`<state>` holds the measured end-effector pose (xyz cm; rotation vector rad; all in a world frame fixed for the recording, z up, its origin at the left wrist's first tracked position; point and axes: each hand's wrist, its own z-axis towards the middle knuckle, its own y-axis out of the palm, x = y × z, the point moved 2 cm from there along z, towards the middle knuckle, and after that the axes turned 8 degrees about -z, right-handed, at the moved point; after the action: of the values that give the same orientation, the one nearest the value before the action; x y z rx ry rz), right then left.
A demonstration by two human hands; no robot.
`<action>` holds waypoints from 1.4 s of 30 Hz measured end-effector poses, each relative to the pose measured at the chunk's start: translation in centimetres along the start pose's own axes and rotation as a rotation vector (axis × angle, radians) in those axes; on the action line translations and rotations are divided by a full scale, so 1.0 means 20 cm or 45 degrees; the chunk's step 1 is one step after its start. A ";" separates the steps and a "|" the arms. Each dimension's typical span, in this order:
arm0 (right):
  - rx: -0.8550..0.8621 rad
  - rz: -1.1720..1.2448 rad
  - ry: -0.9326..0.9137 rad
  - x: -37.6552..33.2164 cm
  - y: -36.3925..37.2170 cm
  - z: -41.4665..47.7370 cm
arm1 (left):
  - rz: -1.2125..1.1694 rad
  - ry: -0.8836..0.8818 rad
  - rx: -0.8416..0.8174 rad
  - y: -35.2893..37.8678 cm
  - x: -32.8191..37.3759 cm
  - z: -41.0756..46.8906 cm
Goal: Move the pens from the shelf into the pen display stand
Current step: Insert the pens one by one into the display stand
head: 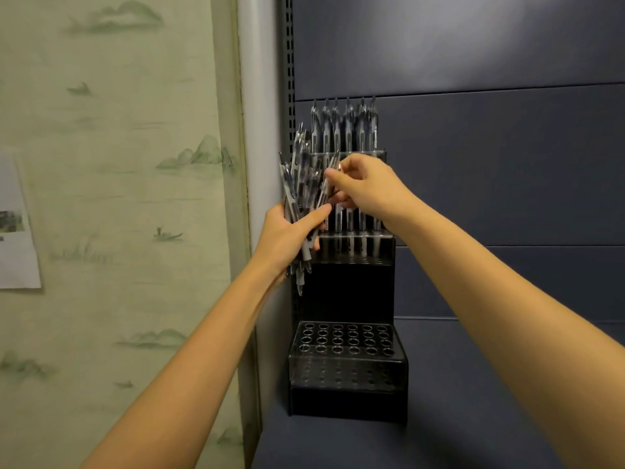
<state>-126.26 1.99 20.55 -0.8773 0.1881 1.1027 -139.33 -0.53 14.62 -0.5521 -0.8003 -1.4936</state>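
A black tiered pen display stand [348, 374] sits on the dark shelf against the back panel. Its top tier holds a row of several clear pens [343, 130]; the middle tier holds more pens [351, 231], partly hidden by my right hand. The two bottom tiers show bare holes. My left hand [287, 238] grips a bundle of several clear pens [297, 184] just left of the stand. My right hand [365, 187] pinches one pen [333, 164] at the top of that bundle, in front of the middle tier.
The dark blue shelf board [473, 384] extends to the right of the stand. A slotted upright [289, 79] runs along the shelf's left side. Left of it is a wall with pale green landscape wallpaper [118, 198] and a paper sheet [13, 225].
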 end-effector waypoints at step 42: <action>0.078 -0.583 0.070 0.24 0.01 0.11 | -0.042 0.039 0.090 -0.09 -0.03 0.07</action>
<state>-124.77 6.99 19.37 -0.8435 0.0600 0.6438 -141.23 0.92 14.79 -0.4639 -0.8388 -1.4944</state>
